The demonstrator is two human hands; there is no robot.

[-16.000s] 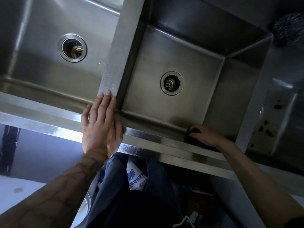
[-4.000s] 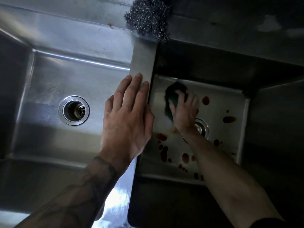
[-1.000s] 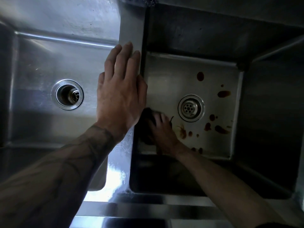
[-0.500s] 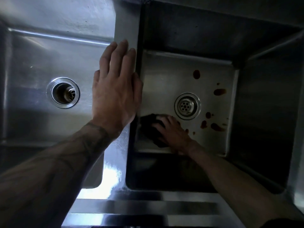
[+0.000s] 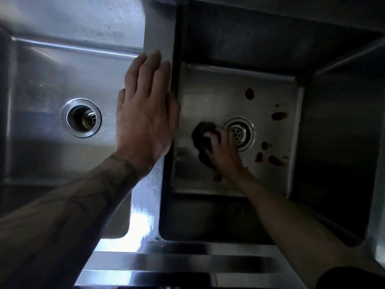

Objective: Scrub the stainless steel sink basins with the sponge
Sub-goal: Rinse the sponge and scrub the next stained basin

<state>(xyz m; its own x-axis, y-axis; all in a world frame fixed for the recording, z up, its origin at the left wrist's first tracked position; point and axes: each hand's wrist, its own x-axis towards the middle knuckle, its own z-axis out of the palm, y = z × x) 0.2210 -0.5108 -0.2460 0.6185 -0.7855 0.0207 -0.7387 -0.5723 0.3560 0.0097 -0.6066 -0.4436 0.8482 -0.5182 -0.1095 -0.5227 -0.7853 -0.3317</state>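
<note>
1. The right basin (image 5: 208, 94) is holding reddish stains (image 5: 279, 115), lying right of the right hand (image 5: 225, 151); the drain (image 5: 241, 132) is sitting just beside its fingers.
2. The sponge (image 5: 203, 132) is lying under the right hand's fingertips, which are curling over it and pressing it onto the basin floor.
3. The left hand (image 5: 145, 113) is resting flat on the divider (image 5: 158, 28), fingers pressed together.

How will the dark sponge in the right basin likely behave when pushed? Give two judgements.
Probably soft: the sponge bulges unevenly under the right hand. Likely slides rather than rolls, since it lies flat on the basin floor.
</note>
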